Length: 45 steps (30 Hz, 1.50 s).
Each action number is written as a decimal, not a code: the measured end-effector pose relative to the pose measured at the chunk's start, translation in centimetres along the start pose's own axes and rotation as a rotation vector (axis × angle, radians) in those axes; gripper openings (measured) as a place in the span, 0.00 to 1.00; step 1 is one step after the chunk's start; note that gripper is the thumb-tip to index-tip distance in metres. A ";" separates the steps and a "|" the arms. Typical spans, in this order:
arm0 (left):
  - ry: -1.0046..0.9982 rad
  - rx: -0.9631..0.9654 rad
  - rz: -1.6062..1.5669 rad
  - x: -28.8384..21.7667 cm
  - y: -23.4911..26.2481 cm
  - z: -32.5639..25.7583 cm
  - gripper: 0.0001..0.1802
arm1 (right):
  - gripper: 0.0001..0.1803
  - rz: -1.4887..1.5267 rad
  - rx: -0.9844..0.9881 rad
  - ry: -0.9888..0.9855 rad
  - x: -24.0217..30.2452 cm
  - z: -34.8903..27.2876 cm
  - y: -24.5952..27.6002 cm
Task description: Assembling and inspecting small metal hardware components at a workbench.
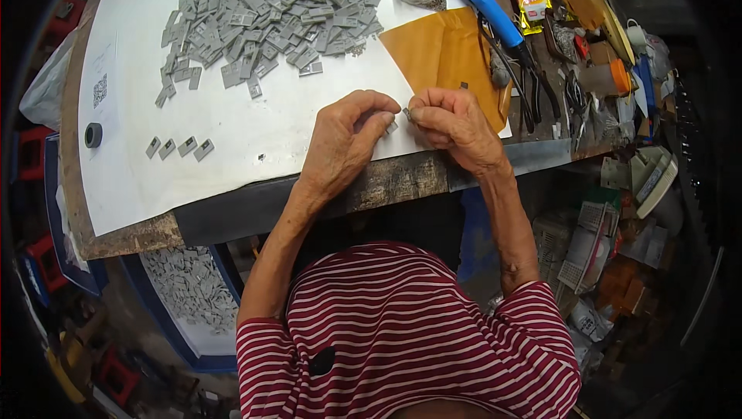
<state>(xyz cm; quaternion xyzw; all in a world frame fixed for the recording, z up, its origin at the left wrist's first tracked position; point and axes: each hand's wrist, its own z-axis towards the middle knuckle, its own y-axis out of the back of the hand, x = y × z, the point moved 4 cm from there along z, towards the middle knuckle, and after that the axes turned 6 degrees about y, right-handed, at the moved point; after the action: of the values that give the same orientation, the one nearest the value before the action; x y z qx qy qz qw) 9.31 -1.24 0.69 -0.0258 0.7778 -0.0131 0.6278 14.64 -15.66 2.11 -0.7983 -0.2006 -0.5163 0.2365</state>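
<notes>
- Striped red-and-white shirt [410,334] filled the bottom of the head view, nearest the lens.
- Both forearms reached up to the near edge of the white sheet [255,129] on the workbench [402,179].
- The left hand [344,141] and right hand [452,121] met fingertip to fingertip, both pinched shut on a small grey plastic piece [405,114] just above the sheet's edge.
- A heap of grey plastic pieces [270,13] lay well beyond, four loose grey pieces [179,148] sat to the left, and an orange-brown envelope [440,52] lay just past the right hand.
</notes>
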 end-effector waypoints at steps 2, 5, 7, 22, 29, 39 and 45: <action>-0.001 0.012 -0.018 0.1 0.0 -0.1 0.07 | 0.06 -0.038 0.003 -0.002 0.0 0.1 -0.2; -0.024 0.036 -0.031 0.6 0.1 0.0 0.08 | 0.06 -0.179 -0.017 0.022 0.2 0.1 -0.5; -0.045 0.049 -0.028 0.7 0.1 0.0 0.08 | 0.06 -0.284 -0.039 0.047 0.3 0.0 -0.5; -0.037 -0.164 -0.167 0.3 1.1 -0.3 0.08 | 0.08 -0.010 -0.068 0.130 -0.3 -0.6 -1.7; -0.023 -0.178 -0.178 0.0 1.0 -0.7 0.08 | 0.08 0.070 -0.134 0.208 -1.4 -0.3 -3.0; -0.040 -0.181 -0.174 0.2 0.9 -1.0 0.08 | 0.07 0.029 -0.217 0.298 -1.9 -0.3 -3.4; -0.040 -0.134 -0.166 0.4 0.7 -1.0 0.08 | 0.06 0.034 -0.247 0.336 -1.7 -0.6 -3.2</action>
<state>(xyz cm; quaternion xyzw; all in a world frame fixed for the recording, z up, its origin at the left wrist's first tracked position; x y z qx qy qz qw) 8.23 -0.61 0.47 -0.1322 0.7593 -0.0126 0.6370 11.70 -13.53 1.35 -0.7271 -0.0799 -0.6589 0.1755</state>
